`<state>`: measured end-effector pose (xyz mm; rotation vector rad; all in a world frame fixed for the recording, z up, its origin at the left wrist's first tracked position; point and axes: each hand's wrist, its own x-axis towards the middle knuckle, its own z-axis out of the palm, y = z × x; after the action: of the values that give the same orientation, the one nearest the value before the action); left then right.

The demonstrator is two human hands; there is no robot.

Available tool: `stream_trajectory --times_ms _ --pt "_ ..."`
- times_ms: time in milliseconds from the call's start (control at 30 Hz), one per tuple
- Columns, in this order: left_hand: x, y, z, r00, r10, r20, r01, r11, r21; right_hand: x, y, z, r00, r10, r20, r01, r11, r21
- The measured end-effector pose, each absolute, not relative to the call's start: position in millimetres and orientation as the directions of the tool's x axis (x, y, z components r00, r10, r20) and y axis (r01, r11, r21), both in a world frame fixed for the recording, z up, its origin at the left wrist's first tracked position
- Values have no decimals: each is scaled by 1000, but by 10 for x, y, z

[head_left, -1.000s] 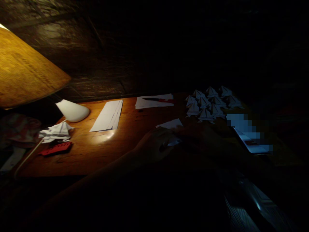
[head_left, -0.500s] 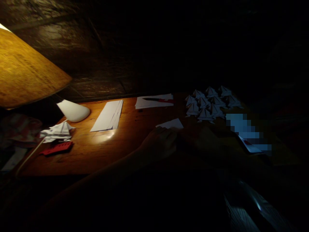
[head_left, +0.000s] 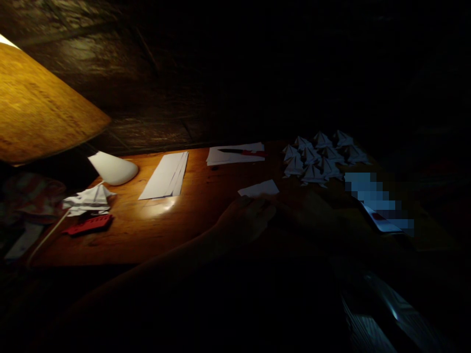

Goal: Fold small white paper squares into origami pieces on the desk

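A small piece of white paper [head_left: 259,187] lies on the wooden table in front of me. My left hand [head_left: 247,216] is at its near edge, fingers curled and closed over it. My right hand [head_left: 303,211] comes in from the right towards the same edge, so deep in shadow that its fingers do not show. Up and to the right, several folded white paper figures [head_left: 311,156] stand close together in rows. Beyond the paper, a knife with a red handle [head_left: 252,153] rests on a small stack of white sheets [head_left: 217,156].
A stack of white paper strips [head_left: 165,174] lies left of centre under a lamp [head_left: 47,108] with a white base [head_left: 114,169]. At the left are a crumpled-looking white paper piece [head_left: 90,200] and a red object [head_left: 90,225]. A lit phone [head_left: 384,223] lies at the right.
My left hand has shifted slightly to the right along the paper's near edge. The paper and everything else on the table stay where they were.
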<state>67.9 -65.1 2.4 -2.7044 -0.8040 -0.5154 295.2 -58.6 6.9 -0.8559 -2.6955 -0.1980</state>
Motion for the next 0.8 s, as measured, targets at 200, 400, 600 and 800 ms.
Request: stream_trajectory --times_ms 200,400,600,800 --pt "629 -603 22 836 370 405 483 -847 -223 3011 -623 87 -785 508 355 571 815 96" --pt "593 -569 10 812 381 442 491 -856 -164 3065 -606 53 -802 471 369 526 849 60" --pt "540 -496 -79 823 350 447 444 -888 -122 3025 -591 104 -748 563 352 529 826 -197" --pt "508 -500 -99 842 408 354 470 -876 -109 2965 -617 218 -710 654 260 612 756 -230"
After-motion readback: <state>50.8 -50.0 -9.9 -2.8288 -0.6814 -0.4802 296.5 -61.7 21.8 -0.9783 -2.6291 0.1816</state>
